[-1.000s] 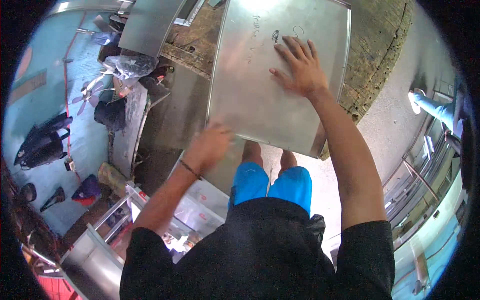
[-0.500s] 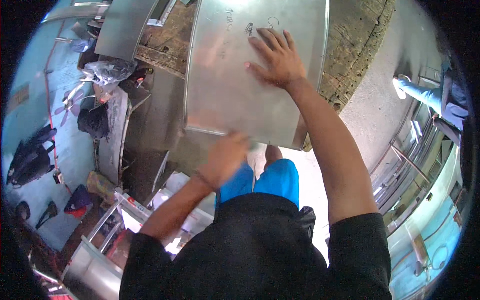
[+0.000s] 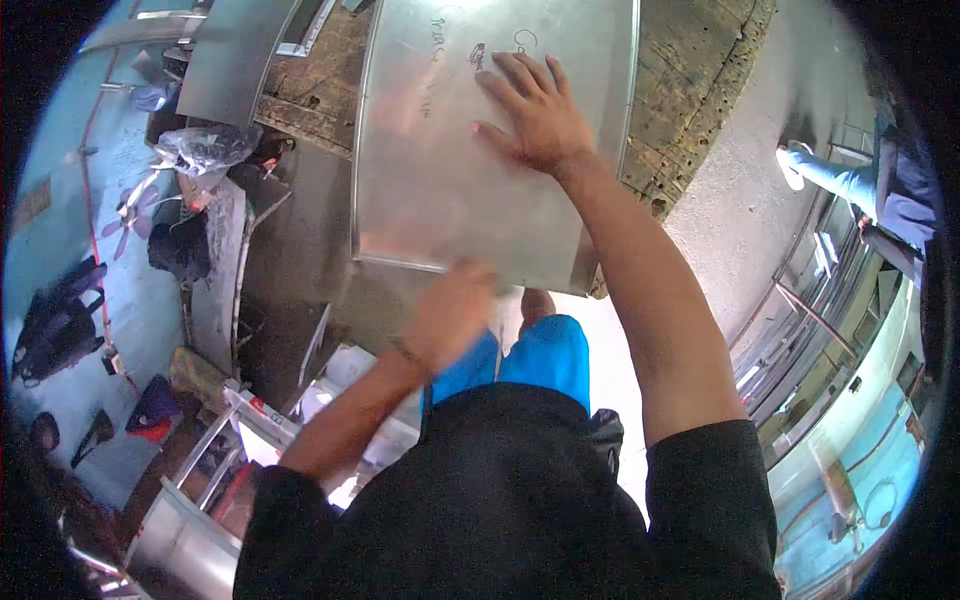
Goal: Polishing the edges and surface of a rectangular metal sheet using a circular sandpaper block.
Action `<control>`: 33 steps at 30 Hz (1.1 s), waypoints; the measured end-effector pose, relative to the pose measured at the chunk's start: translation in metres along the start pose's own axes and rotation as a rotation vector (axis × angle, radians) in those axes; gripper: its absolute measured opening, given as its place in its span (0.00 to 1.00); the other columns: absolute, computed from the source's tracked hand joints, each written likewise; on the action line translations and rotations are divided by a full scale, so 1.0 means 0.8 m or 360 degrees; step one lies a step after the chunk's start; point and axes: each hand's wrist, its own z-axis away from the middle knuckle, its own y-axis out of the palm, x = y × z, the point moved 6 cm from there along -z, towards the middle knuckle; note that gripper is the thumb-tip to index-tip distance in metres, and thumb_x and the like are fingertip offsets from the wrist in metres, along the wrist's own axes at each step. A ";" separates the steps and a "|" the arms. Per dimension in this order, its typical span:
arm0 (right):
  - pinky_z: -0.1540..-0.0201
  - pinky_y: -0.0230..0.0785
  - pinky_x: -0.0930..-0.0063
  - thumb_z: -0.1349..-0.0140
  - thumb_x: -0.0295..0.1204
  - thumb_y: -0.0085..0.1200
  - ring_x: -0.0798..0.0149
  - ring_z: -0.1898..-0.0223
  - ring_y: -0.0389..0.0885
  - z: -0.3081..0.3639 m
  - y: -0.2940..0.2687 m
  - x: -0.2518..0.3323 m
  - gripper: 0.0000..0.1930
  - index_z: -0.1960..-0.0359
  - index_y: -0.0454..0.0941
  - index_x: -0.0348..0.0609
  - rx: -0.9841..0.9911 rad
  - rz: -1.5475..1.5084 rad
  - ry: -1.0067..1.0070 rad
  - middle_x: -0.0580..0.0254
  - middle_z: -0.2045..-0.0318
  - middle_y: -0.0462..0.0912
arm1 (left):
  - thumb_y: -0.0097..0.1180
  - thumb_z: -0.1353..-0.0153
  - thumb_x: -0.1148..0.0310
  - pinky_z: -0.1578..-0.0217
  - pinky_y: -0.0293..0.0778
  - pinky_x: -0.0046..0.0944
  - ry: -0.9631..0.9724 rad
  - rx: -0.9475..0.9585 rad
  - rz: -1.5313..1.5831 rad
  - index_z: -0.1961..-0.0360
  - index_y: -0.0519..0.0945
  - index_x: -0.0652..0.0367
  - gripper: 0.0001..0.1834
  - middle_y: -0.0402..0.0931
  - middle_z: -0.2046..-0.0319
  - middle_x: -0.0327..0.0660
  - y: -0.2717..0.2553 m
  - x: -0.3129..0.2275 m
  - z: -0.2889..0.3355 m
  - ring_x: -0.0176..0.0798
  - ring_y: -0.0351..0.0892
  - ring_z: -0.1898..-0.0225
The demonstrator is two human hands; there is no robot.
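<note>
A metal panel [image 3: 430, 200] with raised, folded edges and handwriting on it lies on a worn wooden bench. My right hand [image 3: 535, 120] presses flat on the panel, fingers spread, with nothing held. At the panel's near edge is my left hand [image 3: 452, 312], smeared by motion. Its fingers look curled; a blurred greyish bit shows beside them, too unclear to name. A dark band sits on the left wrist.
The pitted wooden bench [image 3: 690, 90] extends right of the panel. Another metal sheet [image 3: 235, 65] and a plastic bag [image 3: 205, 150] are at the left, near a fan [image 3: 135, 212]. Metal lengths lie at the right, where another person's leg [image 3: 835, 175] shows.
The panel and bench sit slightly further left in the picture, as does the whole view. My right hand stays flat on the panel; my left remains blurred at its near edge.
</note>
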 end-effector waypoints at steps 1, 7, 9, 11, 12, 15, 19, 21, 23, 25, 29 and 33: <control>0.19 0.35 0.43 0.34 0.67 0.46 0.59 0.23 0.55 0.006 -0.001 -0.010 0.38 0.28 0.68 0.62 0.0012 0.0025 0.0026 0.64 0.25 0.62 | 0.56 0.39 0.68 0.45 0.78 0.51 -0.0185 0.0151 -0.0099 0.58 0.84 0.63 0.12 0.80 0.52 0.50 -0.019 0.029 0.009 0.55 0.78 0.45; 0.19 0.35 0.44 0.33 0.66 0.46 0.59 0.23 0.55 -0.003 0.004 0.002 0.37 0.28 0.68 0.61 0.0014 0.0107 -0.0025 0.64 0.25 0.62 | 0.55 0.39 0.69 0.45 0.77 0.49 -0.0139 0.0046 -0.0304 0.57 0.84 0.62 0.12 0.80 0.53 0.50 0.000 -0.003 -0.002 0.54 0.78 0.45; 0.19 0.35 0.45 0.32 0.65 0.45 0.59 0.23 0.54 -0.008 0.003 0.014 0.37 0.28 0.67 0.61 0.0025 0.0027 -0.0026 0.64 0.25 0.62 | 0.56 0.40 0.69 0.45 0.78 0.49 0.0125 -0.0038 -0.0132 0.56 0.84 0.62 0.14 0.80 0.52 0.51 0.022 -0.077 -0.038 0.53 0.78 0.45; 0.19 0.35 0.45 0.32 0.65 0.46 0.59 0.23 0.54 -0.005 0.001 0.012 0.37 0.28 0.67 0.61 0.0039 0.0029 -0.0021 0.64 0.25 0.61 | 0.56 0.41 0.69 0.45 0.78 0.50 0.0303 -0.0125 -0.0225 0.55 0.83 0.63 0.15 0.79 0.52 0.51 0.040 -0.098 -0.050 0.52 0.78 0.46; 0.19 0.35 0.45 0.32 0.65 0.46 0.59 0.22 0.54 -0.005 0.001 0.010 0.36 0.28 0.67 0.62 0.0043 0.0027 -0.0015 0.64 0.24 0.61 | 0.56 0.41 0.69 0.45 0.78 0.50 0.0386 -0.0164 -0.0136 0.55 0.83 0.63 0.15 0.79 0.52 0.51 0.036 -0.098 -0.048 0.52 0.79 0.46; 0.19 0.34 0.45 0.32 0.65 0.46 0.59 0.22 0.54 0.000 -0.001 0.000 0.36 0.28 0.68 0.62 0.0041 0.0039 0.0015 0.63 0.24 0.61 | 0.54 0.42 0.71 0.45 0.77 0.51 0.0265 -0.0098 0.0021 0.56 0.83 0.63 0.14 0.80 0.54 0.50 0.013 -0.037 -0.019 0.53 0.79 0.48; 0.19 0.33 0.45 0.33 0.65 0.46 0.59 0.22 0.53 0.003 -0.003 -0.003 0.37 0.28 0.67 0.62 0.0034 0.0028 0.0001 0.63 0.24 0.61 | 0.54 0.42 0.72 0.43 0.76 0.51 0.0189 -0.0111 -0.0088 0.58 0.83 0.64 0.13 0.79 0.52 0.50 -0.016 -0.003 -0.001 0.54 0.79 0.48; 0.19 0.33 0.44 0.33 0.65 0.46 0.59 0.22 0.52 -0.003 -0.001 0.005 0.37 0.28 0.67 0.62 0.0097 0.0020 0.0015 0.63 0.24 0.61 | 0.54 0.42 0.72 0.43 0.76 0.51 0.0276 -0.0131 -0.0097 0.59 0.82 0.65 0.12 0.79 0.52 0.50 0.009 -0.026 -0.015 0.54 0.79 0.48; 0.18 0.33 0.44 0.33 0.65 0.46 0.59 0.22 0.52 -0.005 0.006 0.006 0.37 0.28 0.66 0.62 0.0057 0.0006 -0.0003 0.63 0.24 0.61 | 0.54 0.42 0.71 0.43 0.76 0.50 0.0391 -0.0218 0.0006 0.60 0.82 0.65 0.11 0.79 0.53 0.49 0.032 -0.089 -0.047 0.53 0.78 0.47; 0.18 0.33 0.44 0.33 0.66 0.46 0.59 0.22 0.52 -0.008 0.003 0.011 0.38 0.27 0.66 0.62 0.0017 -0.0011 -0.0034 0.63 0.24 0.61 | 0.54 0.41 0.70 0.43 0.76 0.50 0.0452 -0.0295 -0.0009 0.61 0.82 0.64 0.11 0.79 0.53 0.49 0.032 -0.105 -0.050 0.53 0.77 0.46; 0.19 0.33 0.44 0.34 0.67 0.47 0.59 0.22 0.52 -0.003 0.002 0.004 0.38 0.28 0.67 0.62 0.0056 0.0004 0.0005 0.63 0.24 0.61 | 0.55 0.41 0.70 0.42 0.75 0.49 0.0352 -0.0152 -0.0240 0.57 0.84 0.62 0.13 0.79 0.53 0.49 0.016 -0.030 -0.013 0.54 0.78 0.46; 0.19 0.35 0.43 0.34 0.67 0.47 0.59 0.22 0.54 0.001 -0.003 -0.003 0.39 0.28 0.67 0.61 0.0032 0.0000 0.0020 0.62 0.25 0.62 | 0.57 0.42 0.69 0.41 0.74 0.50 0.0014 -0.0011 -0.0282 0.61 0.86 0.62 0.12 0.80 0.54 0.49 -0.011 -0.011 -0.007 0.53 0.77 0.46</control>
